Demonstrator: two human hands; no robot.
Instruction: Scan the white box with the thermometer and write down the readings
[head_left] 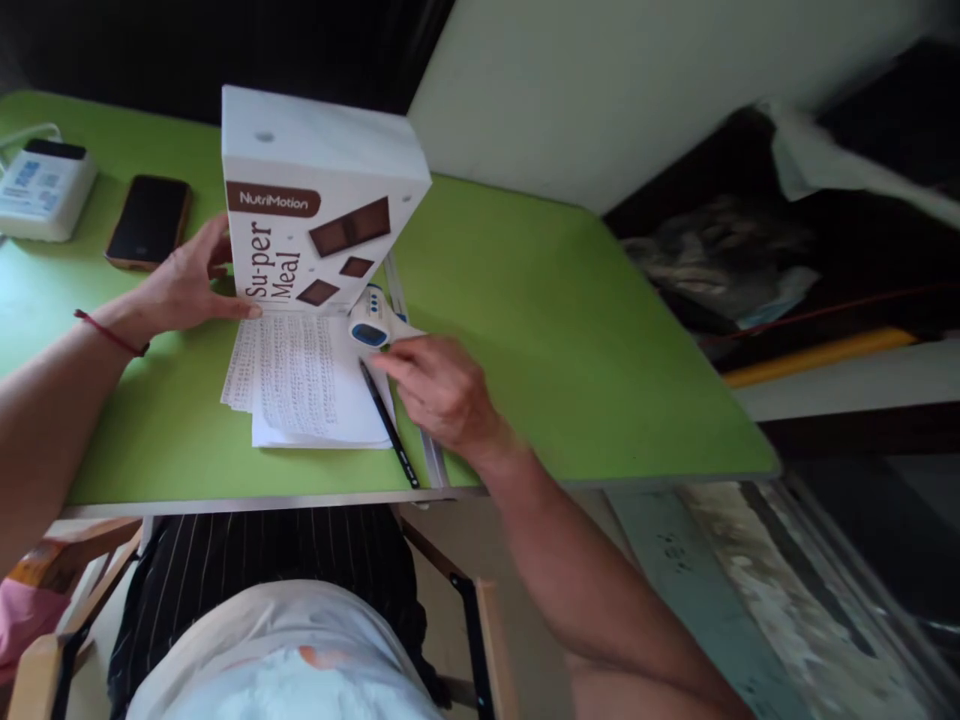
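Observation:
A white cardboard box (330,215) printed "NutriMotion Su-per Meal" stands upright on the green table. My left hand (191,280) grips its lower left edge, thumb across the front and the other fingers partly hidden at the side. In my right hand (442,390) is a white and blue infrared thermometer (373,318), its handle mostly covered by the closed fingers. The thermometer's head is close to the box's lower right corner. Sheets of handwritten paper (296,385) lie in front of the box, and a black pen (390,425) rests slanted across their right side.
A dark phone (150,220) lies left of the box. Farther left sits a white device (46,190) with a cable. The green table (540,330) has its front edge close to my body. Chair arms (491,640) flank me, and a pale wall (540,100) rises behind.

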